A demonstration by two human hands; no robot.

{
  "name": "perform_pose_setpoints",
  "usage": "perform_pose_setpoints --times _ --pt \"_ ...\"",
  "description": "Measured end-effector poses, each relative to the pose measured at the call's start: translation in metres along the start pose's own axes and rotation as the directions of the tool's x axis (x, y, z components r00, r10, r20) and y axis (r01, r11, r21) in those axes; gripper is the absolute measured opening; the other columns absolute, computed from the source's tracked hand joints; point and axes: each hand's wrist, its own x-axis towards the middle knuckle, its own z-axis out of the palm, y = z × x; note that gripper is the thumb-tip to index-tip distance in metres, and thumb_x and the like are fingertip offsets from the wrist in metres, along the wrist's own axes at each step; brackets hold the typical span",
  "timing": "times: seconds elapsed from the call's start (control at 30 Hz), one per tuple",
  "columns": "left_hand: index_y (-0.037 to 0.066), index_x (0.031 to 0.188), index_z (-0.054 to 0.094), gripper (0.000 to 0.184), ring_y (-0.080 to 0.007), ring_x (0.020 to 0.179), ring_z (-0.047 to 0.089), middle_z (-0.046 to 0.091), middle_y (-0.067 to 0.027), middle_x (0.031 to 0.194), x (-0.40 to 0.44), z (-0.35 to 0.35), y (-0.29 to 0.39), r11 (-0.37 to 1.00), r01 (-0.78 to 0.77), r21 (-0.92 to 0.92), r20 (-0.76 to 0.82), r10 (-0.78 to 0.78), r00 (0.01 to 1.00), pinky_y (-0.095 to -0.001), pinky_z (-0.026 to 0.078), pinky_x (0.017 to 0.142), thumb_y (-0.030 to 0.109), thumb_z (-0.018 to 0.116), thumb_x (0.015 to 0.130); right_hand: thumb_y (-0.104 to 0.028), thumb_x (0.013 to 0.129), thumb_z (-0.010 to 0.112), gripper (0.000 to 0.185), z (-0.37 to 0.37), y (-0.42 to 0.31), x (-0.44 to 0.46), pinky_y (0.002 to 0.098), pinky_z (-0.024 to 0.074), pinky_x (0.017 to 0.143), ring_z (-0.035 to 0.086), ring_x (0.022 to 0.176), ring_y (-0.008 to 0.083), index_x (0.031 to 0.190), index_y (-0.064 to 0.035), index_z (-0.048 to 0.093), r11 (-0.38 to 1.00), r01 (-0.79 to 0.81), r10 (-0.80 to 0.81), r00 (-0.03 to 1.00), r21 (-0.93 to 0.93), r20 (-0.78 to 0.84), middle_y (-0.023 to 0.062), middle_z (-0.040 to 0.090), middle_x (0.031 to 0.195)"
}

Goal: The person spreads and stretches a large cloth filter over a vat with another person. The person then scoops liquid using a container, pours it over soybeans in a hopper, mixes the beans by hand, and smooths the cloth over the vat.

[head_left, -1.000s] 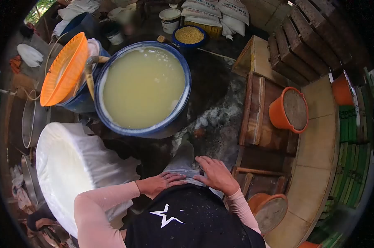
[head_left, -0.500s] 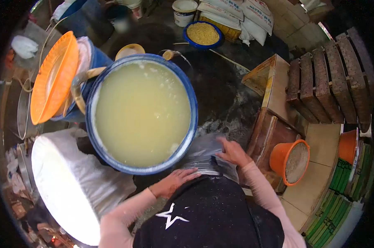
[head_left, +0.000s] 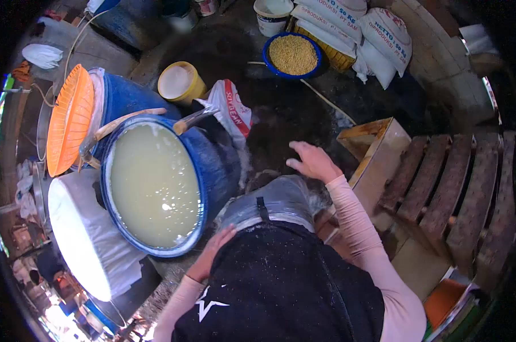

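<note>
My left hand [head_left: 214,253] lies beside the waist of the black shirt, fingers stretched and holding nothing. Over the dark floor in front of me is my right hand [head_left: 315,162], raised and apart from everything, with nothing in it. A clear plastic sheet [head_left: 275,199] wraps my lower body below the shirt, with a dark strap on it. To the left stands a large blue barrel [head_left: 221,165] full of pale yellowish liquid [head_left: 152,188]. A wooden-handled tool [head_left: 198,119] lies at its rim.
Left are an orange basket [head_left: 71,121] and a white cloth-covered tub [head_left: 78,233]. Ahead are a yellow bucket [head_left: 196,88], a blue basin of yellow grains [head_left: 293,55] and white sacks [head_left: 386,43]. Wooden crates [head_left: 440,188] stand at right, near an open wooden box [head_left: 383,154].
The view has swung toward the right and forward. My right hand has lifted off the plastic at my waist and reached forward; my left hand has slid to the side of my waist.
</note>
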Motion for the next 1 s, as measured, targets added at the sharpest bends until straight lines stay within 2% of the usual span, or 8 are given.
perform_pose_setpoints --times 0.1,0.3,0.33,0.5,0.63,0.8,0.93,1.0 --pt "0.006 0.147 0.033 0.072 -0.0374 0.139 0.031 0.028 -0.0203 0.153 0.068 -0.038 0.074 0.984 -0.04 0.176 0.091 0.024 0.996 -0.0457 0.026 0.114 0.035 0.059 0.087 -0.034 0.086 0.064 0.051 -0.066 0.026 0.017 0.0458 0.0476 0.092 0.058 0.109 0.0395 0.124 -0.0014 0.054 0.991 -0.042 0.06 0.989 0.127 -0.138 0.0219 0.059 0.121" --pt "0.01 0.148 0.033 0.066 -0.035 0.14 0.031 0.028 -0.0172 0.154 0.157 -0.063 0.116 0.96 -0.164 0.228 0.246 0.107 0.963 -0.0456 0.025 0.114 0.031 0.057 0.09 -0.034 0.086 0.064 0.052 -0.095 0.086 0.027 0.0453 0.0474 0.093 0.059 0.108 0.0398 0.123 0.0015 0.055 0.994 -0.06 0.081 0.969 0.095 -0.234 0.0237 0.061 0.118" --pt "0.008 0.149 0.029 0.078 -0.036 0.141 0.028 0.026 -0.0197 0.153 0.171 -0.068 0.121 0.948 -0.185 0.259 0.303 0.103 0.947 -0.0455 0.023 0.115 0.035 0.061 0.084 -0.035 0.086 0.064 0.052 -0.092 0.09 0.024 0.0452 0.0473 0.093 0.058 0.109 0.0397 0.123 0.0015 0.055 0.992 -0.063 0.085 0.976 0.113 -0.201 0.0239 0.06 0.119" --pt "0.011 0.151 0.025 0.082 -0.0357 0.141 0.027 0.024 -0.0159 0.155 0.224 -0.084 0.128 0.945 -0.199 0.258 0.4 0.083 0.913 -0.046 0.022 0.115 0.037 0.062 0.083 -0.039 0.086 0.061 0.055 -0.055 0.108 0.006 0.0445 0.047 0.095 0.057 0.113 0.0383 0.123 0.0012 0.055 0.976 -0.048 0.062 0.996 0.214 -0.057 0.0246 0.057 0.124" --pt "0.012 0.151 0.026 0.081 -0.0337 0.143 0.025 0.023 -0.0149 0.156 0.262 -0.1 0.127 0.953 -0.233 0.193 0.428 0.132 0.894 -0.0489 0.021 0.115 0.042 0.061 0.085 -0.041 0.086 0.06 0.055 -0.025 0.121 0.003 0.0455 0.0464 0.094 0.058 0.11 0.0391 0.122 0.0 0.055 0.98 -0.147 0.105 0.953 0.132 0.285 0.0238 0.06 0.119" --pt "0.012 0.152 0.024 0.089 -0.0342 0.143 0.025 0.022 -0.0167 0.156 0.327 -0.137 0.122 0.948 -0.285 0.143 0.438 0.198 0.877 -0.0468 0.02 0.116 0.032 0.066 0.077 -0.026 0.089 0.061 0.038 -0.067 0.109 0.064 0.0437 0.0483 0.09 0.061 0.104 0.0395 0.117 -0.0004 0.058 0.91 0.021 -0.125 0.966 0.414 0.226 0.0224 0.064 0.11" --pt "0.009 0.152 0.02 0.098 -0.0364 0.143 0.023 0.022 -0.0233 0.154 0.381 -0.174 0.102 0.917 -0.329 0.223 0.484 0.189 0.855 -0.047 0.018 0.117 0.035 0.067 0.071 -0.026 0.09 0.061 0.04 -0.141 0.06 0.17 0.0444 0.0481 0.091 0.06 0.106 0.0377 0.121 -0.0012 0.056 0.886 0.34 -0.341 0.939 0.315 -0.054 0.0217 0.063 0.112" --pt "0.006 0.151 0.021 0.1 -0.0364 0.142 0.025 0.027 -0.0225 0.152 0.4 -0.197 0.094 0.841 -0.445 0.308 0.451 0.283 0.846 -0.0471 0.019 0.117 0.038 0.069 0.069 -0.024 0.086 0.064 0.037 -0.208 -0.006 0.224 0.0443 0.0483 0.089 0.061 0.102 0.0369 0.115 -0.0018 0.057 0.868 0.366 -0.39 0.921 0.336 0.003 0.02 0.063 0.11"
